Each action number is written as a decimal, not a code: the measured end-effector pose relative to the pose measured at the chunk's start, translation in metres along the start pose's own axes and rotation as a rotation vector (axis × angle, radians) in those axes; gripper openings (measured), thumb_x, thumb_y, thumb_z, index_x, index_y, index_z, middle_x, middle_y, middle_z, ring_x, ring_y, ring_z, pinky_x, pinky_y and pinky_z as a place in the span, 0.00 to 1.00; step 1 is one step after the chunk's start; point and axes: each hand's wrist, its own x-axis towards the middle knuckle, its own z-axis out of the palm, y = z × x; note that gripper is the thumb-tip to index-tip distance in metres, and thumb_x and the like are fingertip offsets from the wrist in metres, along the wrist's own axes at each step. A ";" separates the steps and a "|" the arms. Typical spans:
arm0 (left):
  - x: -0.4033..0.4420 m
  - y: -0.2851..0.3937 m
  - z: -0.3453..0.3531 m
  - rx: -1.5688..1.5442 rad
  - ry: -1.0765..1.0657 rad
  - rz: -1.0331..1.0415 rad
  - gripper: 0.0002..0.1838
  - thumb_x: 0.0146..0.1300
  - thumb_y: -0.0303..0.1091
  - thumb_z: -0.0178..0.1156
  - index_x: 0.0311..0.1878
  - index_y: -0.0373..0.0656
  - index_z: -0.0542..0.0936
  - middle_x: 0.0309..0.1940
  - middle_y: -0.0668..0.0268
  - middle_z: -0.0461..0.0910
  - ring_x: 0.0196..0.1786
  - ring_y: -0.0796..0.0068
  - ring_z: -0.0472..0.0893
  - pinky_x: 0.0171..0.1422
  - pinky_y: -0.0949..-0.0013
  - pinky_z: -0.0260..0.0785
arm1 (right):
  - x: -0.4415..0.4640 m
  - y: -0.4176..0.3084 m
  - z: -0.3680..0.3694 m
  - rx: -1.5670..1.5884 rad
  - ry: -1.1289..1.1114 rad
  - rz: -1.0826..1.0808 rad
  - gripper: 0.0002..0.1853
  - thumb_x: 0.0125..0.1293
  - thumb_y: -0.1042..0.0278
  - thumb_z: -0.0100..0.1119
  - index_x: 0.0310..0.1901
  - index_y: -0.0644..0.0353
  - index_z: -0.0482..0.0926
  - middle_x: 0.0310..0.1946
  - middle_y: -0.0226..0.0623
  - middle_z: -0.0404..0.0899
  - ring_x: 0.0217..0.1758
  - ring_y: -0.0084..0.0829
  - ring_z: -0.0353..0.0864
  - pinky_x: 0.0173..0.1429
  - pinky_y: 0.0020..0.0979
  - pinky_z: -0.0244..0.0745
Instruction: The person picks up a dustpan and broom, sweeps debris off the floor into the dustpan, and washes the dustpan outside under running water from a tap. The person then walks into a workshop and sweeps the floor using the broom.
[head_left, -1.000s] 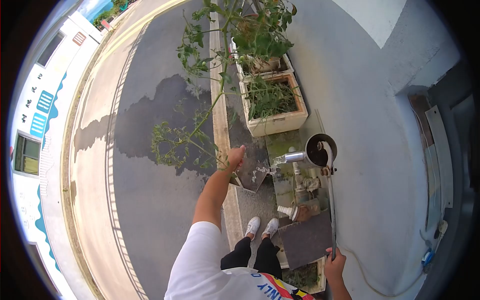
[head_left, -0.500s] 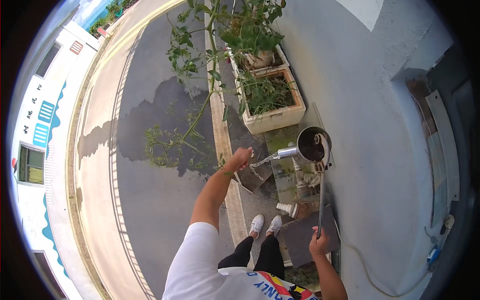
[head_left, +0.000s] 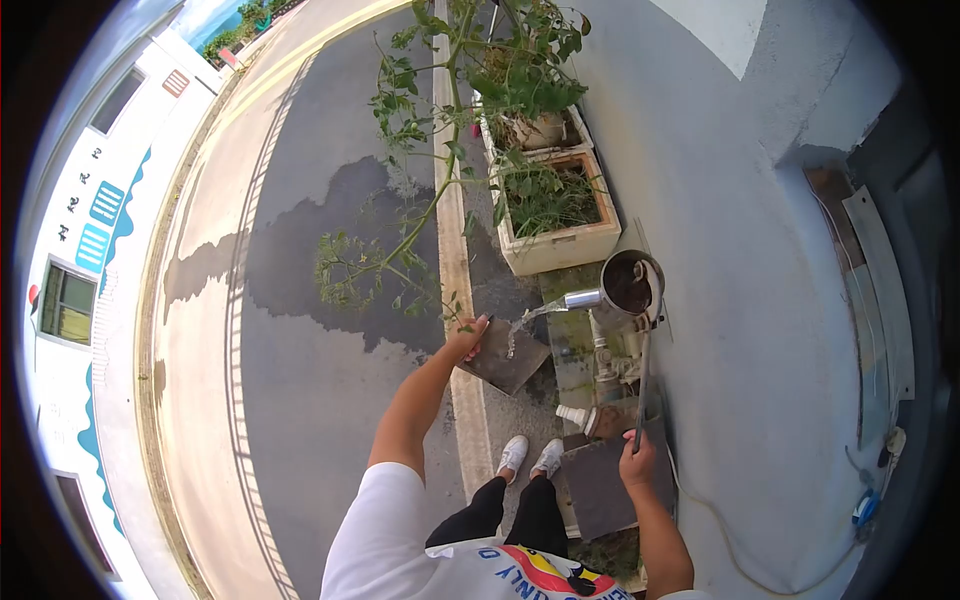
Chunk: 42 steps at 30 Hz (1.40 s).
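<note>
A metal hand pump (head_left: 652, 308) stands by the wall, its round top open and dark inside. Water (head_left: 530, 320) streams from its silver spout (head_left: 582, 300). My right hand (head_left: 637, 462) is wrapped around the end of the long pump handle (head_left: 642, 390). My left hand (head_left: 468, 338) is beside the falling water, above the edge of a dark square tile (head_left: 508, 370). Its fingers are curled, with a small dark bit showing at their tips that I cannot identify.
White planter boxes (head_left: 565, 250) with a tall leafy plant (head_left: 410, 235) stand beyond the pump. Pipes (head_left: 603, 360), a white-ended fitting (head_left: 575, 415) and another dark slab (head_left: 600, 490) lie nearer. A pale kerb (head_left: 455, 230) borders wet paving (head_left: 330, 240). A hose (head_left: 740, 540) runs along the right.
My left hand has drawn back slightly from the water and turned. My right hand on the pump handle has moved a little forward. Water keeps flowing, and the view has shifted slightly.
</note>
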 end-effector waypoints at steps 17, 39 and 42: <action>-0.030 0.008 -0.043 0.120 0.109 0.076 0.25 0.59 0.57 0.51 0.37 0.41 0.79 0.12 0.63 0.71 0.13 0.70 0.72 0.17 0.66 0.64 | -0.069 -0.017 -0.010 -0.168 0.046 0.225 0.18 0.56 0.74 0.55 0.49 0.64 0.66 0.38 0.40 0.66 0.38 0.33 0.69 0.41 0.32 0.68; -0.053 -0.393 -0.540 -0.050 0.204 -0.338 0.25 0.61 0.54 0.49 0.26 0.36 0.73 0.12 0.60 0.69 0.12 0.68 0.69 0.15 0.63 0.63 | -0.251 -0.262 0.303 -0.555 -0.499 0.388 0.14 0.49 0.69 0.59 0.39 0.59 0.75 0.36 0.43 0.76 0.42 0.44 0.76 0.47 0.38 0.72; -0.059 -0.456 -0.596 -0.186 0.385 -0.472 0.26 0.62 0.52 0.49 0.22 0.34 0.73 0.11 0.59 0.70 0.11 0.65 0.70 0.13 0.62 0.61 | -0.218 -0.284 0.345 -0.502 -0.498 0.518 0.13 0.49 0.68 0.60 0.38 0.58 0.76 0.34 0.42 0.78 0.39 0.43 0.77 0.45 0.38 0.73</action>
